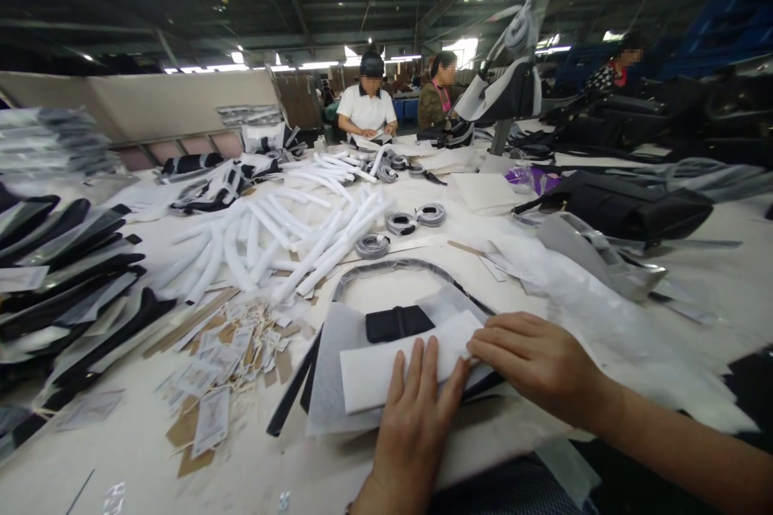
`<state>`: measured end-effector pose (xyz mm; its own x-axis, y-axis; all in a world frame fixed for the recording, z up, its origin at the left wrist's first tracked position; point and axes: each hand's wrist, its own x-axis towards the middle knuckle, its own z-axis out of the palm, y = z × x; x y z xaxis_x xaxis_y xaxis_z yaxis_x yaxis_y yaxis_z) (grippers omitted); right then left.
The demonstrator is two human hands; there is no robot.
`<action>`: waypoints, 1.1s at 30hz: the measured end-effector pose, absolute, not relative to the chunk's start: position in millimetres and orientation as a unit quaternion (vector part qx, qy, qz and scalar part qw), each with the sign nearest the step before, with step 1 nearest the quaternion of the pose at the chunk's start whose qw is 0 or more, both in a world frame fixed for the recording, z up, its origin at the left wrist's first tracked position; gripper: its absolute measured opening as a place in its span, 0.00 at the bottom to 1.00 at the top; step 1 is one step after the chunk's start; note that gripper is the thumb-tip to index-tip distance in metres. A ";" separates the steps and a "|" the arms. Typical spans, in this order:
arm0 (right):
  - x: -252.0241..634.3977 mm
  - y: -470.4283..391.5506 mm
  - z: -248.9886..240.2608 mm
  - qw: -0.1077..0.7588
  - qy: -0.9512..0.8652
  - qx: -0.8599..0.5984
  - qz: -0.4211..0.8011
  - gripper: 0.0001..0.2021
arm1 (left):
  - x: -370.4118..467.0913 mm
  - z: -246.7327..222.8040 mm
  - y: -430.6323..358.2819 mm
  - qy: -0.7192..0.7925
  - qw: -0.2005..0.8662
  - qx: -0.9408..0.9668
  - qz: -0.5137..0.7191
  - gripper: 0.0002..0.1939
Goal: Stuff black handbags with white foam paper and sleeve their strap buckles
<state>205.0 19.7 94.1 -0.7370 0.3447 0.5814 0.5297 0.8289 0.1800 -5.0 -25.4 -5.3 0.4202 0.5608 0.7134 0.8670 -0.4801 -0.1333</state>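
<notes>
1 white foam sheet [365, 382] lies on tissue paper [347, 328], left hand [414, 422] spread flat on it, right hand [535, 358] pinching its right end. Probably light, soft, easily creased; hold by edges.

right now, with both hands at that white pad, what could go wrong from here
The white pad could skew or crease if the left hand and right hand press unevenly. The thin sheet beneath might shift along with it. The loose tags lying nearby could scatter if the left hand sweeps across them.
</notes>
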 end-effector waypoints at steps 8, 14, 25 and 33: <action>206.1 7.1 75.0 0.305 -0.905 -0.272 -0.117 0.06 | -12.8 5.9 -24.5 -0.421 0.233 -0.823 -0.303 0.21; 205.0 3.2 73.4 0.316 -0.903 -0.258 -0.132 0.06 | -15.1 4.6 -26.0 -0.413 0.208 -0.825 -0.325 0.25; 214.1 -8.6 72.4 0.335 -0.906 -0.243 -0.089 0.07 | -14.7 9.5 -22.1 -0.379 0.228 -0.847 -0.294 0.20; 221.9 16.5 82.5 0.323 -0.900 -0.290 -0.033 0.14 | -15.1 10.0 -23.0 -0.381 0.242 -0.848 -0.279 0.20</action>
<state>221.9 16.5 82.5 -0.6227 0.5008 0.6013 0.5435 0.8296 -0.1281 -15.1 -23.0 10.0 0.5539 0.5107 0.6576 0.7810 -0.5923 -0.1980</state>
